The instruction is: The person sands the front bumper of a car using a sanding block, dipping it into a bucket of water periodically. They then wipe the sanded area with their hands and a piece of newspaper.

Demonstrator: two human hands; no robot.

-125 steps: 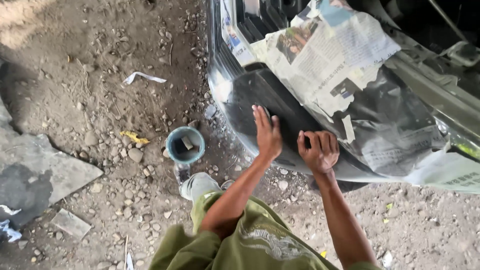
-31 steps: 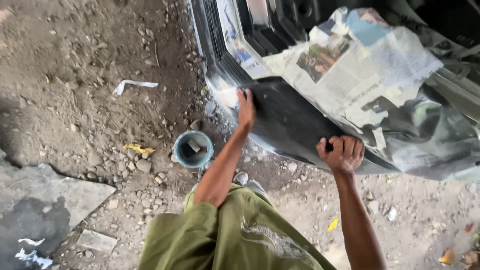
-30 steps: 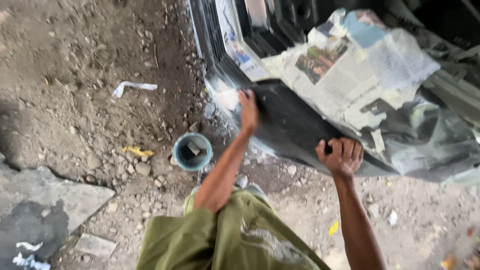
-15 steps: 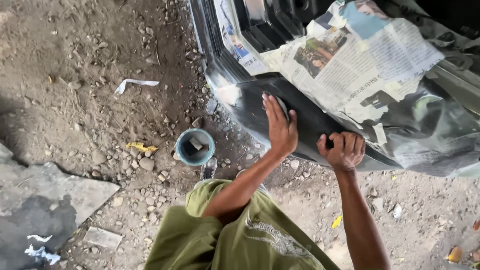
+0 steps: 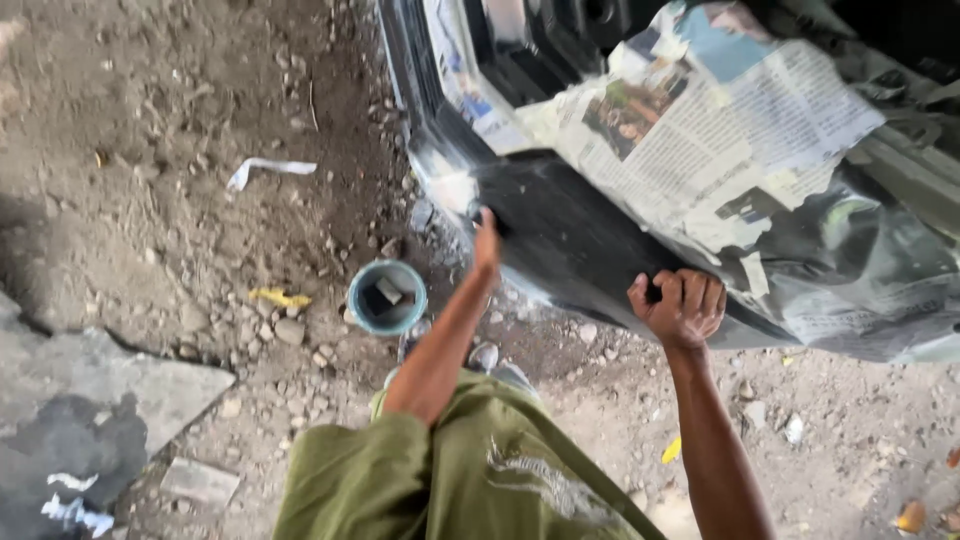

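Below you, your two bare hands are on a black car bumper (image 5: 570, 250) that fills the upper right of the view, its surface dull and dark, with sheets of newspaper (image 5: 720, 140) taped over the bodywork just above it. Your left hand (image 5: 487, 240) is pressed against the bumper's left end, seen edge-on with the fingers reaching up onto the panel; you cannot tell from this angle whether the palm lies flat or something thin sits under it. Your right hand (image 5: 680, 305) is curled shut over the bumper's lower edge, knuckles facing you, gripping the rim. Both forearms stretch up from the bottom of the view, and an olive green sleeve (image 5: 450, 470) covers your left upper arm and chest. On the dirt ground (image 5: 150, 150) just left of your left forearm stands a small round teal tin (image 5: 387, 296), open at the top, with a pale scrap inside. Near it lie a yellow scrap (image 5: 280, 297) and, farther up, a strip of white paper (image 5: 268, 170). A flat grey slab (image 5: 90, 400) lies at the lower left among loose stones.
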